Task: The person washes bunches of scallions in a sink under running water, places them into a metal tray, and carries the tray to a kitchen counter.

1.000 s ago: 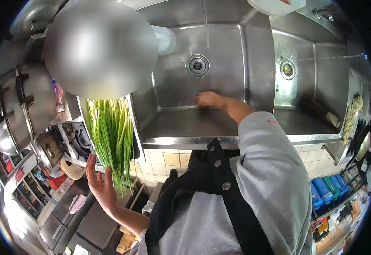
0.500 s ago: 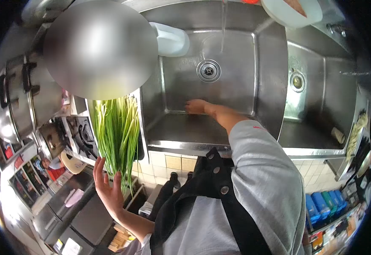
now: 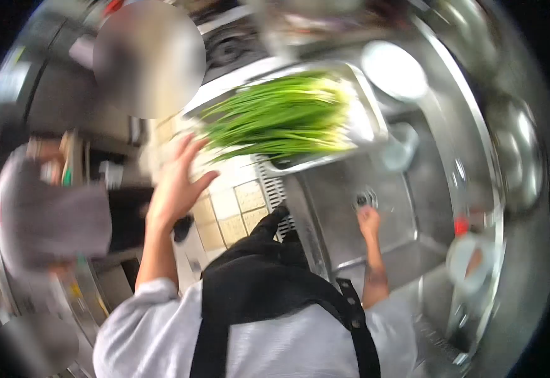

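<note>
Long green onions [image 3: 281,116] lie in a metal tray [image 3: 372,116] beside the sink, their pale ends toward the sink's far side. My left hand [image 3: 177,183] is raised with fingers spread, just short of the green tips, and holds nothing. Over the sink basin [image 3: 338,208], my right hand [image 3: 368,220] is near the drain [image 3: 364,200], its fingers curled together; whether anything is in them is too small to tell. A translucent white container [image 3: 401,148] lies in the sink near the tray.
A round white item [image 3: 394,70] sits beyond the tray. A pale bowl [image 3: 471,261] with something orange-brown stands at the sink's right rim. Another person [image 3: 61,211] is at the left. A stove [image 3: 234,50] is at the top, and large metal bowls [image 3: 517,151] are at the right.
The view has swung left, so the tray and onions now show near the middle. My right hand is nearer the drain. Another person has come into view at the left.
</note>
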The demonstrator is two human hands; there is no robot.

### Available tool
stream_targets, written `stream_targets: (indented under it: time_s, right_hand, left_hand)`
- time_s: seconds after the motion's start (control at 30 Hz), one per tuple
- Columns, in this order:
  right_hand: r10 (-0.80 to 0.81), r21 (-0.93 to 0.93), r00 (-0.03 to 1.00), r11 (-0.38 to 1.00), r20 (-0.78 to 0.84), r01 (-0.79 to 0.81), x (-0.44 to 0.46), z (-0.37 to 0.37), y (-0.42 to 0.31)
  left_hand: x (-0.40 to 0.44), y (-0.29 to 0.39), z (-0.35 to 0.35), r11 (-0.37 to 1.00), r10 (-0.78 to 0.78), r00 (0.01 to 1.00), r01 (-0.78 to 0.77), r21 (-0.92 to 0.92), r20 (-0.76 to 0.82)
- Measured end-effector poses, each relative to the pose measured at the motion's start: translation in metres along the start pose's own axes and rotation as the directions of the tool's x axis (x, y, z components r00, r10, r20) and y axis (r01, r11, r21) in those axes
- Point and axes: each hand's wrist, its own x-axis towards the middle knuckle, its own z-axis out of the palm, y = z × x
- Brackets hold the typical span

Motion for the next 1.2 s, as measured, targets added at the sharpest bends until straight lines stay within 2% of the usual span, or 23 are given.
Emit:
stream_targets:
  time_s: [0.03, 0.1, 0.2, 0.27, 0.4, 0.47, 0.53, 0.6, 0.67, 0.77, 0.93, 0.97, 1.0, 1.07, 1.2]
  right_hand:
    - [0.029, 0.010, 0.999, 1.000, 0.024, -0.029, -0.002, -0.006, 0.007]
    - [0.071, -0.047, 0.994, 0.997, 0.083, -0.067, -0.007, -0.030, -0.021]
    - [0.052, 0.173, 0.992, 0.982, 0.116, -0.072, -0.008, -0.037, -0.013]
    - [0.097, 0.274, 0.988, 0.953, 0.117, -0.126, -0.019, -0.051, -0.067]
    - [0.086, 0.378, 0.989, 0.917, 0.123, -0.126, -0.028, -0.050, -0.158]
    - [0.082, 0.407, 0.987, 0.904, 0.137, -0.131, -0.034, -0.038, -0.212]
    - [0.010, 0.467, 0.971, 0.876, 0.239, -0.124, -0.043, -0.022, -0.279]
    - [-0.080, 0.522, 0.943, 0.846, 0.324, -0.107, -0.051, 0.012, -0.328]
    - [-0.195, 0.573, 0.901, 0.817, 0.387, -0.069, -0.056, 0.052, -0.370]
    - [-0.269, 0.625, 0.880, 0.779, 0.392, -0.040, -0.061, 0.121, -0.427]
    - [-0.406, 0.744, 0.836, 0.668, 0.370, -0.005, -0.051, 0.248, -0.526]
    - [-0.459, 0.734, 0.819, 0.675, 0.345, 0.070, -0.047, 0.276, -0.544]
    - [-0.496, 0.761, 0.801, 0.644, 0.336, 0.079, -0.052, 0.295, -0.573]
    - [-0.550, 0.799, 0.769, 0.596, 0.326, 0.087, -0.047, 0.339, -0.619]
    - [-0.597, 0.880, 0.790, 0.441, 0.141, 0.177, -0.044, 0.402, -0.734]
  left_hand:
    - [-0.009, -0.010, -0.001, 0.997, -0.073, 0.997, 0.074, -0.021, 0.032]
    - [-0.025, -0.037, 0.006, 0.995, -0.097, 0.993, 0.096, 0.021, 0.062]
    - [-0.049, -0.065, 0.007, 0.995, -0.099, 0.994, 0.099, 0.001, 0.040]
    - [-0.059, -0.085, 0.005, 0.988, -0.154, 0.988, 0.154, -0.004, 0.007]
    - [-0.075, -0.131, 0.002, 0.971, -0.238, 0.970, 0.239, 0.024, -0.041]
    - [-0.091, -0.153, -0.006, 0.958, -0.288, 0.958, 0.288, -0.005, -0.017]
    - [-0.110, -0.178, -0.021, 0.934, -0.353, 0.935, 0.354, -0.037, 0.047]
    - [-0.131, -0.205, -0.043, 0.896, -0.425, 0.892, 0.439, -0.071, 0.152]
    - [-0.155, -0.240, -0.053, 0.893, -0.445, 0.888, 0.450, -0.024, 0.112]
    - [-0.186, -0.286, -0.070, 0.848, -0.530, 0.846, 0.528, 0.036, 0.064]
    - [-0.229, -0.334, -0.110, 0.820, -0.564, 0.822, 0.569, -0.062, 0.084]
    - [-0.239, -0.344, -0.114, 0.806, -0.583, 0.809, 0.588, -0.071, 0.077]
    - [-0.248, -0.352, -0.117, 0.791, -0.602, 0.795, 0.606, -0.083, 0.071]
    - [-0.264, -0.368, -0.121, 0.718, -0.688, 0.725, 0.687, -0.110, 0.037]
    - [-0.297, -0.392, -0.117, 0.542, -0.829, 0.556, 0.826, -0.157, 0.064]
